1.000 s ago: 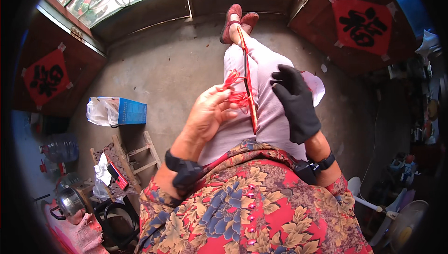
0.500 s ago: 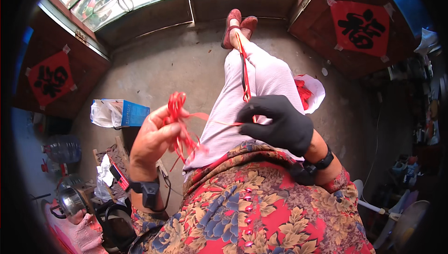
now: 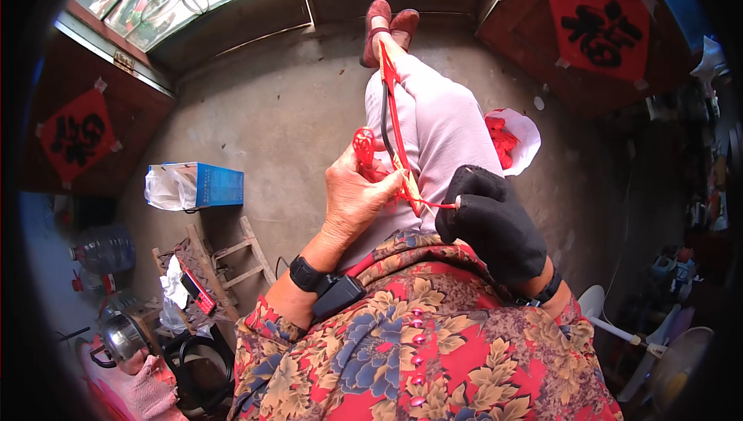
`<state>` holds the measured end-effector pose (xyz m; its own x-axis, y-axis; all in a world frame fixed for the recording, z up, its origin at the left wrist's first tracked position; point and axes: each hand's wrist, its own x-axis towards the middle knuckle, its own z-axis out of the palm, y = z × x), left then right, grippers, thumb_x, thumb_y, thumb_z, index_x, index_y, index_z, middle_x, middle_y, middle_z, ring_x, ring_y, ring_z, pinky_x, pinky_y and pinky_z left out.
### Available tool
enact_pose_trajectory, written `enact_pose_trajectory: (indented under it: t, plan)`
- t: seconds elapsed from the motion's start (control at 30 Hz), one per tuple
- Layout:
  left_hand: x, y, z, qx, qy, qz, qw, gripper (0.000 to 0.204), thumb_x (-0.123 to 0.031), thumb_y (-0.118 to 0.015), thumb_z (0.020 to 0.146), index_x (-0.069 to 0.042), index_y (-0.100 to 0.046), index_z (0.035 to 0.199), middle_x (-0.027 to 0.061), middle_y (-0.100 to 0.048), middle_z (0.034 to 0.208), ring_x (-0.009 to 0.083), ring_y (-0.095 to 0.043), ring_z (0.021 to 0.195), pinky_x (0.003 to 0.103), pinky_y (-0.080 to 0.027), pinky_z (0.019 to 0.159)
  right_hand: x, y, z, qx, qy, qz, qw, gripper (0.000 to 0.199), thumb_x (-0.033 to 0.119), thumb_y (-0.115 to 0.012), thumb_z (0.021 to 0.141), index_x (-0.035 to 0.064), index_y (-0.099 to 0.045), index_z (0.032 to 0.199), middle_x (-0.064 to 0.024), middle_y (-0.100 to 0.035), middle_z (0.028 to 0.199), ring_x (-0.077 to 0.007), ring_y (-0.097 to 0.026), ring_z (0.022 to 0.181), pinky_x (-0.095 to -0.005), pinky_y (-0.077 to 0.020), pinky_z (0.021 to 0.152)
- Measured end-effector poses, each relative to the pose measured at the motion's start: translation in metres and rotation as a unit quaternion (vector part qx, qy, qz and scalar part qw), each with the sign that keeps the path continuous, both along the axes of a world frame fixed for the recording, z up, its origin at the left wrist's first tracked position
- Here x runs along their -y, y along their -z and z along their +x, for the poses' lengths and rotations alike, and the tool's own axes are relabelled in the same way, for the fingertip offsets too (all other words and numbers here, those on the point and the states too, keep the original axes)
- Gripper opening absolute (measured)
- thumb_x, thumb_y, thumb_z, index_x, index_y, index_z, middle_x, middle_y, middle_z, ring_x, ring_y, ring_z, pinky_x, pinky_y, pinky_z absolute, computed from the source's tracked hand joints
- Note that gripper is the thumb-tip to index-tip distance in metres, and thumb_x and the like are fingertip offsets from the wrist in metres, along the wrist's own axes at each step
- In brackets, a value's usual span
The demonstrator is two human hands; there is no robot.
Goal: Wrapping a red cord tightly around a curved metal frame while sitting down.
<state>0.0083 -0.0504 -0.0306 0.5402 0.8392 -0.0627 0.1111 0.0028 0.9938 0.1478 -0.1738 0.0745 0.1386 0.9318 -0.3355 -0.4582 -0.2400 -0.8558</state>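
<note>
My bare left hand is closed on a looped bundle of red ribbon over my lap. Its thumb and fingertips meet at the near end of a long narrow band, red with black and yellowish parts, that stretches along my legs towards my ankles. A thin red strand runs from that end to my right hand, which wears a black glove. The gloved fingers are closed on the strand's end, close to my right thigh. How the band is held at its far end is too small to tell.
A white container with red material stands right of my knees. To the left are a blue box with a plastic bag, a wooden stool, a red phone and a metal pot. A fan is at lower right.
My left hand has moved right with the ribbon bundle to the band's near end. My right hand has shifted right and down, drawing the strand to the right of the band.
</note>
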Motion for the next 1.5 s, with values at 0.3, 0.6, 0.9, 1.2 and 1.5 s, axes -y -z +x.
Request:
enact_pose_trajectory:
  t: [0.3, 0.6, 0.9, 1.2, 1.5]
  plan:
    - [-0.052, -0.023, -0.036, 0.219, -0.093, -0.163, 0.958, 0.031, -0.008, -0.056, 0.091, 0.004, -0.048, 0.118, 0.0135, -0.064, 0.099, 0.0169, -0.066, 0.08, 0.026, -0.057, 0.071, -0.058, 0.031, 0.056, 0.373, 0.135, 0.126, 0.909, 0.018, 0.014, -0.06, 0.087, 0.0024, -0.063, 0.1, -0.0055, -0.063, 0.069, -0.0144, -0.061, 0.066, -0.0285, -0.0487, 0.064]
    - [-0.026, 0.009, 0.001, -0.091, 0.046, 0.156, 0.982, 0.018, -0.007, -0.062, 0.083, -0.001, -0.066, 0.099, 0.0112, -0.066, 0.081, 0.0194, -0.062, 0.072, 0.031, -0.049, 0.065, -0.069, 0.079, 0.02, 0.438, -0.065, -0.021, 0.897, 0.028, 0.017, -0.064, 0.082, 0.0051, -0.066, 0.106, -0.0142, -0.069, 0.084, -0.0207, -0.067, 0.071, -0.0305, -0.0519, 0.071]
    - [-0.028, -0.001, -0.002, -0.139, 0.138, 0.197, 0.961, 0.023, -0.006, -0.065, 0.081, -0.001, -0.064, 0.104, 0.0125, -0.067, 0.083, 0.0171, -0.065, 0.072, 0.03, -0.05, 0.064, -0.08, 0.092, 0.015, 0.424, 0.015, 0.082, 0.902, 0.018, 0.011, -0.058, 0.085, 0.0044, -0.065, 0.101, -0.0105, -0.067, 0.086, -0.0136, -0.065, 0.08, -0.0268, -0.0511, 0.073]
    - [-0.031, -0.034, -0.034, 0.122, 0.172, -0.201, 0.957, 0.023, -0.009, -0.063, 0.086, 0.003, -0.061, 0.106, 0.0124, -0.066, 0.088, 0.0127, -0.062, 0.071, 0.023, -0.05, 0.059, -0.069, 0.031, 0.057, 0.482, -0.021, -0.021, 0.876, 0.03, 0.014, -0.062, 0.086, 0.0018, -0.055, 0.113, -0.0057, -0.061, 0.068, -0.0102, -0.059, 0.065, -0.0281, -0.0472, 0.059]
    - [0.01, -0.028, -0.007, 0.335, 0.409, -0.437, 0.728, 0.045, -0.037, -0.068, 0.082, 0.0, -0.062, 0.107, 0.0284, -0.034, 0.142, 0.0382, -0.039, 0.13, 0.037, -0.053, 0.083, 0.009, -0.073, 0.055, 0.129, 0.248, 0.149, 0.949, 0.04, 0.019, -0.05, 0.094, 0.0008, -0.043, 0.128, 0.0008, -0.059, 0.081, -0.008, -0.055, 0.055, -0.0255, -0.0489, 0.055]
